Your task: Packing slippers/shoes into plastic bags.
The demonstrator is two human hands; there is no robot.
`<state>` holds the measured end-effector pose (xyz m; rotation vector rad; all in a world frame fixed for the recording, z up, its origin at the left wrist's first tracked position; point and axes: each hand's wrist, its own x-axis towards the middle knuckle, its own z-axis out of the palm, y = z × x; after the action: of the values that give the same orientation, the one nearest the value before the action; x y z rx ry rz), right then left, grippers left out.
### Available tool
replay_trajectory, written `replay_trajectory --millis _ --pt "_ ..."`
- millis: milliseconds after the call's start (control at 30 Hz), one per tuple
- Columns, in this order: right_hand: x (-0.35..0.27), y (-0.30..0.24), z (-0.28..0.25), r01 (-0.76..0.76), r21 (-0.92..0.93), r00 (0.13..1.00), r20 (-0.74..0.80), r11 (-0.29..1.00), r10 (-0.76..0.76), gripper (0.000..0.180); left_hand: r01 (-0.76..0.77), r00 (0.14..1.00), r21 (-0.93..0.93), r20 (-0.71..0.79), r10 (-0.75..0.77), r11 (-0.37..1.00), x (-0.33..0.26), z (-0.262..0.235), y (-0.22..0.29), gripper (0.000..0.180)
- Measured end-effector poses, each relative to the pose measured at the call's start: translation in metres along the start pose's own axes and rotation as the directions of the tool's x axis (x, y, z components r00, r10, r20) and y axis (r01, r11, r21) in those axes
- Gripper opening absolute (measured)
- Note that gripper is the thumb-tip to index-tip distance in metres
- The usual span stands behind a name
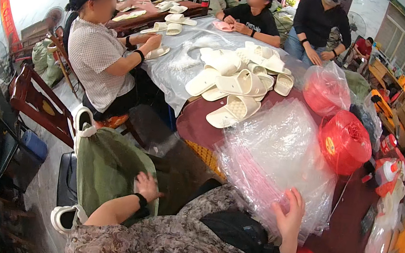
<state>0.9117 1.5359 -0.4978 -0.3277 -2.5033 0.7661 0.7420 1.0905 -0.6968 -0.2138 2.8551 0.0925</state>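
My left hand [149,187], fingers spread, is over the edge of a green sack [111,170]. White looped parts [83,119] show at two of the sack's corners. No object shows in that hand. My right hand [289,213] is raised at the near edge of a stack of clear plastic bags [284,157], thumb and fingers apart. Whether its fingers touch the plastic I cannot tell. Pink print shows on the bags' near part. Beyond them, a heap of cream slippers [243,79] lies on the dark red table [201,121].
Two red plastic-wrapped rolls [346,142] stand right of the bags, with a white bottle with a red cap [386,172] farther right. Several people sit or stand around the table; one in a patterned shirt [99,49] handles a slipper. A wooden chair [44,104] stands at left.
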Motion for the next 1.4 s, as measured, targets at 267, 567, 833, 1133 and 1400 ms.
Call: replay_trajectory --millis 267,567,833,1133,1400 --pt "-0.001 0.008 0.003 -0.026 0.008 0.999 -0.021 1.000 0.026 0.052 0.372 0.830 -0.687 0.548 0.108 0.624 -0.013 0.038 -0.021 0.065" --pt "0.005 -0.002 0.002 -0.006 0.031 1.000 -0.021 0.999 0.007 0.052 0.031 0.977 -0.245 0.211 0.022 0.969 0.085 0.163 -0.036 0.062" --pt "-0.001 0.003 0.002 0.003 0.003 0.999 -0.037 1.000 -0.003 0.051 0.291 0.954 -0.877 0.238 -0.181 0.382 0.097 0.027 0.010 0.051" --pt "0.001 0.004 0.003 0.002 0.009 0.998 -0.060 1.000 -0.001 0.052 -0.289 0.957 -0.949 -0.291 -0.005 -0.128 0.027 -0.222 0.089 0.048" --pt "-0.003 0.003 0.002 -0.008 0.002 0.999 -0.043 1.000 0.008 0.053 -0.547 0.834 0.170 0.193 0.517 0.819 -0.032 -0.218 0.107 0.073"
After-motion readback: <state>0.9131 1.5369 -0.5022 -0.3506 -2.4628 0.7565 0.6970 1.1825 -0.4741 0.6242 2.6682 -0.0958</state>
